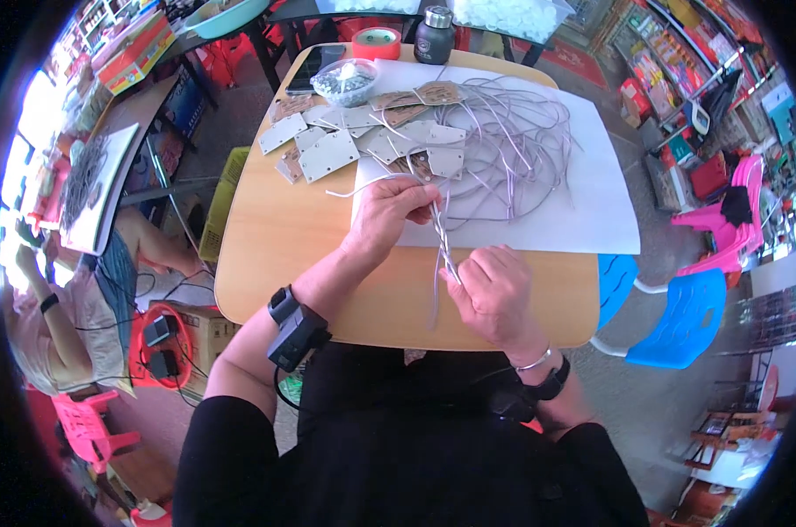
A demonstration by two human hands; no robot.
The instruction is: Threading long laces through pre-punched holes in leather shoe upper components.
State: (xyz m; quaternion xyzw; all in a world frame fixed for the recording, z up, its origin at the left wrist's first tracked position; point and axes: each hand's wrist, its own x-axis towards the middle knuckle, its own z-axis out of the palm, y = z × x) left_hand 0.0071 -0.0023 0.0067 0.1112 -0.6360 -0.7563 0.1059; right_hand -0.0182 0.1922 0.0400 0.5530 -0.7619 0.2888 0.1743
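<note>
left hand (pixel 387 215) and right hand (pixel 494 294) both grip a twisted bundle of pale cords (pixel 443 239), stretched between them over the worktop (pixel 275 237); just beyond, loose grey cords (pixel 511 189) tangle across a white sheet (pixel 604 215), with flat grey plates (pixel 329 156) to their left.

On the table (pixel 266 272) mid-frame, cords (pixel 510 189) lie across a sheet (pixel 604 206), right of the plates (pixel 329 156), with bowl (pixel 347 101), tape roll (pixel 376 52) and bottle (pixel 434 40) behind, and apparently a phone (pixel 302 77) left of the bowl.
</note>
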